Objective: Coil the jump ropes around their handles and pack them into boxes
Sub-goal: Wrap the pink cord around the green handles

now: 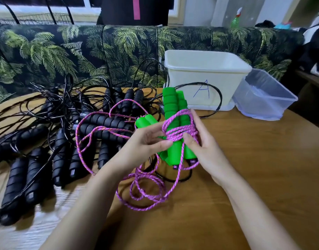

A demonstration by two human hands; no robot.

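Observation:
Two green foam handles [173, 107] stand side by side above the table's middle, with pink braided rope [178, 129] wound around them in several turns. My right hand [202, 141] grips the handles and the coil from the right. My left hand [146, 139] pinches the rope at the coil's left side. Loose pink rope [146, 192] hangs down and loops on the wooden table [245, 159]. A second pair of green handles [146, 121] lies behind my left hand. A white box marked "A" [205, 78] stands at the back.
A heap of black-handled jump ropes [47, 150] with tangled black cords covers the table's left half. A clear plastic tub [263, 98] leans beside the white box on the right. A palm-print sofa [101, 51] runs behind the table.

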